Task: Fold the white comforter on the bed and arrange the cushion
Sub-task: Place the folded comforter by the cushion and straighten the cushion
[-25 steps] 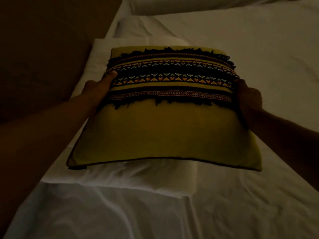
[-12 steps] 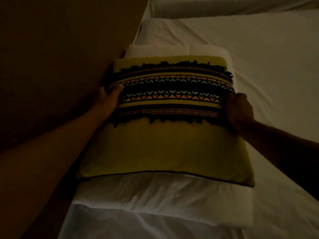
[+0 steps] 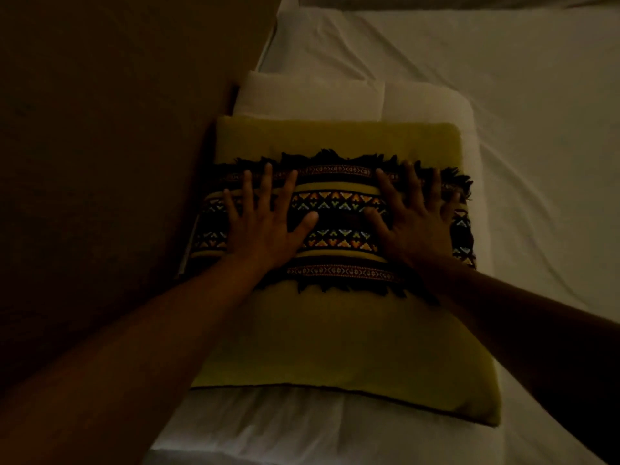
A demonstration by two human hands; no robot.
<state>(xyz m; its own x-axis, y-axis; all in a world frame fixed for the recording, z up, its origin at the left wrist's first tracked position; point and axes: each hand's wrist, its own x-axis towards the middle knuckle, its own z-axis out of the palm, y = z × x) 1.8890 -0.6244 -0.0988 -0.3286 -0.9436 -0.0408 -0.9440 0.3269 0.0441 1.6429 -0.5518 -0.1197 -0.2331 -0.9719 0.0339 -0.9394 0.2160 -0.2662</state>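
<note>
A yellow cushion (image 3: 339, 337) with a dark patterned, fringed band lies flat on top of the folded white comforter (image 3: 315, 95), which shows beyond and in front of it. My left hand (image 3: 265, 219) rests palm down on the left part of the band, fingers spread and straight. My right hand (image 3: 416, 219) presses flat on the right part of the band, fingers spread likewise. The room is dim.
A dark brown headboard or wall panel (image 3: 117, 146) runs along the left, close to the cushion's left edge. The white bed sheet (image 3: 536, 129) stretches away to the right and far side, with a few creases.
Both hands have left the cushion's side edges and now lie flat on its top. The cushion has settled onto the comforter, and my view has moved closer over it.
</note>
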